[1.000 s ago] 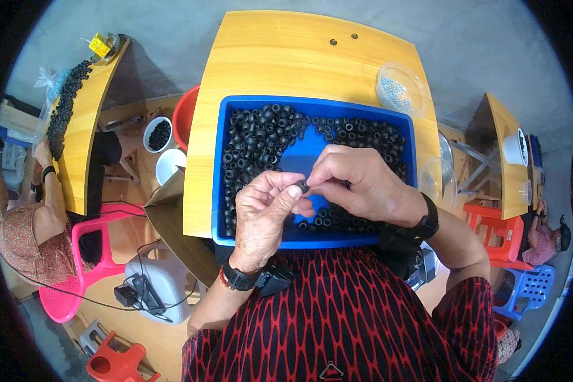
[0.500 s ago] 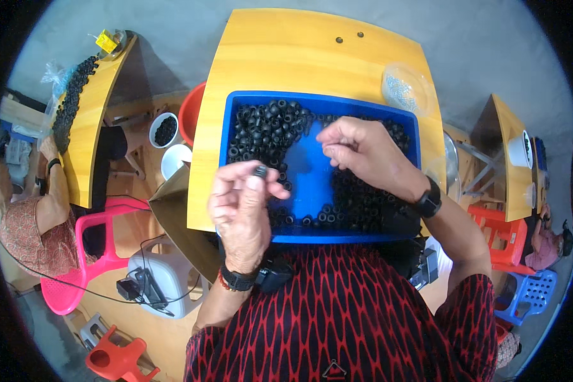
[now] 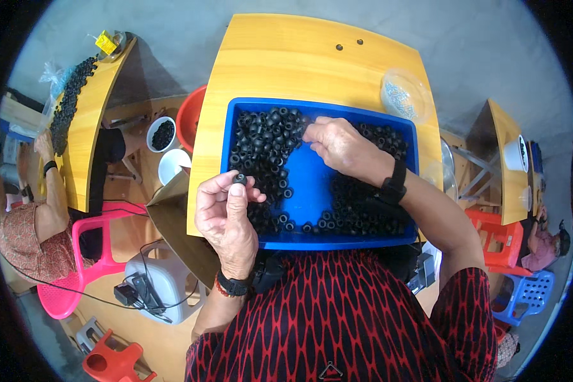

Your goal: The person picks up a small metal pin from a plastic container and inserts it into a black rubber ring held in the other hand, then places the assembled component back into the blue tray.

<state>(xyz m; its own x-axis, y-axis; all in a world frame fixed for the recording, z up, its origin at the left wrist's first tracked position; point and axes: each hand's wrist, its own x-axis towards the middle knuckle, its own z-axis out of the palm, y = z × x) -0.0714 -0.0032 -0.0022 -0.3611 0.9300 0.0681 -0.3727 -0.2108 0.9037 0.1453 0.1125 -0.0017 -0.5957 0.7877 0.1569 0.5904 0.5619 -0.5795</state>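
Bright and fairly even across the counter (image 3: 286, 63), darker toward the edges of view.
Lit seemingly from above, with dull glints on the black rings (image 3: 270, 137) and a pale sheen on the bare blue of the tray (image 3: 309, 194). Darkened toward the tray's near right corner. Shadowed on the grey wall (image 3: 178, 38) at far left. Slightly smeared at the right hand's (image 3: 342, 146) fingertips, crisper at the left hand (image 3: 226, 219). Bowed along the counter's far edge; black in all corners.

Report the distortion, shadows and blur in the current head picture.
Head view: the yellow table bows at its far edge, and the picture's corners go black; head view: the blue tray is shaded toward its near right; head view: the right hand looks slightly soft.
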